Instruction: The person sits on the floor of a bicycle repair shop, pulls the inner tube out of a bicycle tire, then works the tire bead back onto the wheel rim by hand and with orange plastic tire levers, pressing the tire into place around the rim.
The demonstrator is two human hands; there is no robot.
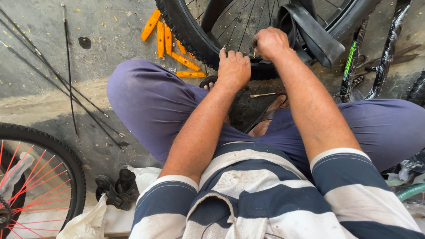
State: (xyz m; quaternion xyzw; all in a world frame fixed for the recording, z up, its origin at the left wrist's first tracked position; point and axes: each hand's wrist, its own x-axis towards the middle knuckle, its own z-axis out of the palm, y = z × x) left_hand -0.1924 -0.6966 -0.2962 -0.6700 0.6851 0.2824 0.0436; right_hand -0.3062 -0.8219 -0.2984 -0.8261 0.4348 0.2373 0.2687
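I sit on the ground with a black bicycle wheel (186, 26) standing in front of my knees. My left hand (233, 68) presses on the knobby tyre at its lowest part, fingers curled over the tread. My right hand (270, 42) is closed at the rim just above, beside the spokes; what it grips is hidden. A black inner tube (314, 37) hangs loose out of the tyre to the right of my right hand.
Several orange tyre levers (166, 40) lie on the concrete at the left of the wheel. Thin black rods (68, 66) lie further left. Another wheel with red spokes (35, 177) is at lower left. A bicycle frame (389, 48) stands at right. A small tool (263, 94) lies between my feet.
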